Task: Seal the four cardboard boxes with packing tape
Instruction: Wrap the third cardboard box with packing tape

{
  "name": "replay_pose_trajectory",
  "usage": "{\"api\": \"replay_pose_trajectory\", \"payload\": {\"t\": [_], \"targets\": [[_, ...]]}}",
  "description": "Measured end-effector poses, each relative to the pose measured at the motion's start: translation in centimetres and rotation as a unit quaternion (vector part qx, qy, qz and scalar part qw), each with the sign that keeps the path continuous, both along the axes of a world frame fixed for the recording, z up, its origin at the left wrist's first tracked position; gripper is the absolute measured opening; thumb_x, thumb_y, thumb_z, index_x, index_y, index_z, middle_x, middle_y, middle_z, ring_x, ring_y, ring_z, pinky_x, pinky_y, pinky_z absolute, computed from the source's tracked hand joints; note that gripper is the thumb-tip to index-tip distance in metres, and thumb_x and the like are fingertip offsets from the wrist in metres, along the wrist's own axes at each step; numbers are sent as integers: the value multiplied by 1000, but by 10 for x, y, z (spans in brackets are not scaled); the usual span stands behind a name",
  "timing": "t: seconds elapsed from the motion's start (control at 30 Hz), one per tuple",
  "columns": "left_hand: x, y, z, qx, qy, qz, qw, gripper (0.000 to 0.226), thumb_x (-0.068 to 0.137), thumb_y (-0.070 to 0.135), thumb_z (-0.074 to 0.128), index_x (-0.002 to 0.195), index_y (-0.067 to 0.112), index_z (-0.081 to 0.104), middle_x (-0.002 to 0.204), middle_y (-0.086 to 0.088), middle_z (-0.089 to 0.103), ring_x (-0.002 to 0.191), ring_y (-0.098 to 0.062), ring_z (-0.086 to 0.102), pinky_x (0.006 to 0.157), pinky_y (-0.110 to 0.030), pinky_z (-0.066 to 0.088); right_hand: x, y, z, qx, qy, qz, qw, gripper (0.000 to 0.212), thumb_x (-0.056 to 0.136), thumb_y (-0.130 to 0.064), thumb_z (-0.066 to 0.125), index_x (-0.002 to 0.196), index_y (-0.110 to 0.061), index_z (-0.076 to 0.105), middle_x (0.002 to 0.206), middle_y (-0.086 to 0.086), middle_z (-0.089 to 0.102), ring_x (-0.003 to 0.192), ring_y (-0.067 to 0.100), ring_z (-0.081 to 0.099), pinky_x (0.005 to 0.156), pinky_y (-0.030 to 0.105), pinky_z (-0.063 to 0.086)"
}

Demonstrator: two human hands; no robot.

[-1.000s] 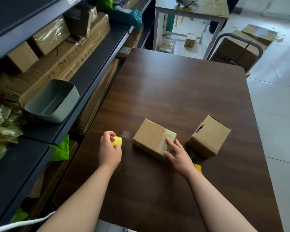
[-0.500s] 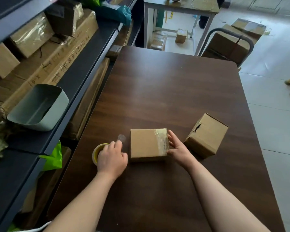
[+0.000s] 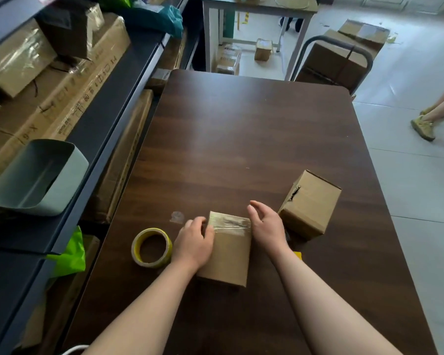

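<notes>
A small cardboard box [image 3: 228,252] stands on the dark wooden table [image 3: 241,139], with clear tape across its far top edge. My left hand [image 3: 194,243] grips its left side. My right hand [image 3: 265,228] presses against its right side, fingers spread near the taped edge. A yellow roll of packing tape [image 3: 151,247] lies flat on the table, just left of my left hand. A second cardboard box [image 3: 310,203] sits tilted to the right, with a torn slot in its left face.
A shelf rack on the left holds a grey plastic bin [image 3: 36,178] and large cartons [image 3: 62,80]. A small yellow object [image 3: 298,254] peeks out behind my right wrist. Beyond the table stand a cart with boxes [image 3: 338,57] and another person's legs [image 3: 433,116].
My left hand set the tape roll down flat on the table and moved onto the box. The box was turned so its taped end faces away, and both hands now hold it.
</notes>
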State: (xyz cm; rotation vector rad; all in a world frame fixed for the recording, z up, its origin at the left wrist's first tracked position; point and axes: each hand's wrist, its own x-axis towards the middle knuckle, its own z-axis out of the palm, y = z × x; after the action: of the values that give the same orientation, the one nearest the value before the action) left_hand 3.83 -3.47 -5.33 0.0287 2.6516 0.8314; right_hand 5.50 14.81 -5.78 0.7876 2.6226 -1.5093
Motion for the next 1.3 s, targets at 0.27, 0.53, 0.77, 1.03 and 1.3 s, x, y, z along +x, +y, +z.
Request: {"api": "replay_pose_trajectory", "payload": {"t": [0.27, 0.53, 0.77, 1.03, 1.3], "targets": [[-34, 40, -21, 31, -54, 78, 995, 51, 104, 39, 22, 123, 7, 56, 128, -19, 57, 121, -34, 50, 98, -37, 38, -43, -53, -16, 283, -77, 100, 951, 44, 99, -47, 32, 107, -26, 70, 116, -1, 66, 119, 21, 54, 103, 41, 34], [-35, 34, -30, 20, -35, 46, 998, 55, 101, 48, 21, 103, 9, 61, 113, -17, 63, 108, -36, 57, 86, -38, 43, -39, -42, -14, 266, -135, 147, 943, 55, 101, -50, 22, 101, -22, 69, 108, 4, 67, 106, 28, 60, 82, 38, 44], [-30, 34, -34, 78, -29, 61, 995, 51, 101, 47, 25, 88, 12, 60, 104, -16, 65, 103, -34, 57, 86, -38, 43, -25, -24, -24, -36, -47, 15, 998, 40, 97, -43, 51, 79, -16, 74, 83, -1, 73, 84, 14, 65, 77, 30, 48], [-29, 30, -33, 71, -19, 59, 996, 58, 101, 50, 23, 101, 14, 68, 111, -9, 67, 104, -28, 59, 89, -38, 47, -15, -18, -42, -336, -21, -134, 932, 37, 99, -41, 47, 95, -18, 77, 108, 2, 73, 111, 19, 63, 105, 40, 44], [-13, 12, -30, 187, -93, 207, 956, 53, 102, 46, 24, 78, 18, 62, 82, 1, 63, 80, -17, 58, 76, -28, 38, 6, -21, -36, -243, -24, -89, 966, 40, 101, -45, 39, 105, -22, 72, 95, -1, 74, 95, 15, 68, 95, 40, 51]]}}
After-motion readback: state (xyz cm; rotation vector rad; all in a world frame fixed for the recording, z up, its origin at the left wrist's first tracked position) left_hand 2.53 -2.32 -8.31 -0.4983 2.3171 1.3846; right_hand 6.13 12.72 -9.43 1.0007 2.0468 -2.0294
